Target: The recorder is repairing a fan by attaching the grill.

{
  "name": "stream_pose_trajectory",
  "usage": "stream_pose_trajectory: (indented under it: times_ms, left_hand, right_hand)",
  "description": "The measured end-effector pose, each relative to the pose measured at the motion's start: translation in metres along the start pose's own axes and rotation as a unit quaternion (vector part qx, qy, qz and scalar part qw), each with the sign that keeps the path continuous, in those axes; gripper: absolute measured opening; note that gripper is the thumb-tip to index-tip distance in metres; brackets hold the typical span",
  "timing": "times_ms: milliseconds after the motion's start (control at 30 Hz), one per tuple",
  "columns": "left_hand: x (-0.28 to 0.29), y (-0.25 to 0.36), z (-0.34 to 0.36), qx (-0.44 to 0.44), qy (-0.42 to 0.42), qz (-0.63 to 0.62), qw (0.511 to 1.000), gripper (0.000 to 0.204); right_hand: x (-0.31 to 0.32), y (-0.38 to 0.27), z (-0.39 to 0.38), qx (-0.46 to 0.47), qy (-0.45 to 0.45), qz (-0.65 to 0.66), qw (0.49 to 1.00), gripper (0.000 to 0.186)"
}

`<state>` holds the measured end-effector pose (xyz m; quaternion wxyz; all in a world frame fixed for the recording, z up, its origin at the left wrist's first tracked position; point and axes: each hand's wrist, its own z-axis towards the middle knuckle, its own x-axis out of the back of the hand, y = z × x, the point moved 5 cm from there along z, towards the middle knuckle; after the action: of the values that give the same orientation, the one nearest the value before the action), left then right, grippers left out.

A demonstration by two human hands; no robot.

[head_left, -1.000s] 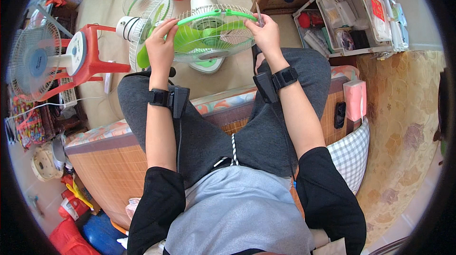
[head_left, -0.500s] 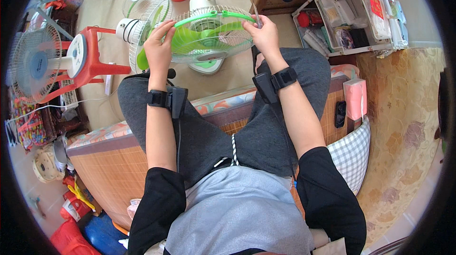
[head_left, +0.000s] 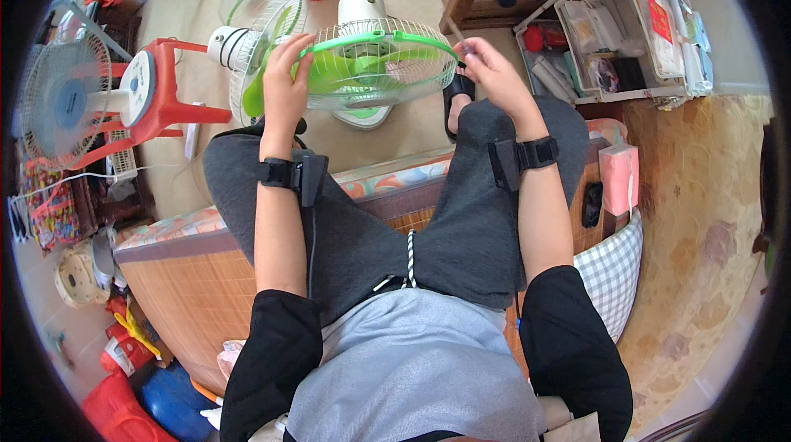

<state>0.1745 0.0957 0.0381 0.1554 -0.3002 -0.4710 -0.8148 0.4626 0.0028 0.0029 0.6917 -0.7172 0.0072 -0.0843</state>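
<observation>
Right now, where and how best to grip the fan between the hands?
Likely the left end of its green rim, from the left and above, where the left hand sits: the curved band faces up and is broader than the thin cage wires. Near the right end, the right hand holds a thin tool.

Bright, even indoor light, soft shadows, strong fisheye bending, blackened corners

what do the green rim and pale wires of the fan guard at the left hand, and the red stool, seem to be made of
Rim: probably smooth plastic, judging by its even green colour. Wires: likely coated metal, being thin, evenly curved strands. Stool: looks like smooth moulded plastic, its legs and seat one even red.
</observation>
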Motion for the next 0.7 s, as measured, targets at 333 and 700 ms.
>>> stream_pose_trajectory:
  times_ms: [333, 700]
  left_hand:
    - [-0.003, -0.025, -0.033, 0.001, -0.103, -0.011, 0.995, 0.040]
    - [0.005, 0.003, -0.066, -0.019, -0.104, 0.082, 0.991, 0.050]
  right_hand:
    - [-0.032, 0.004, -0.007, -0.112, -0.211, -0.032, 0.971, 0.024]
    - [-0.069, 0.015, -0.025, -0.127, -0.307, 0.006, 0.943, 0.025]
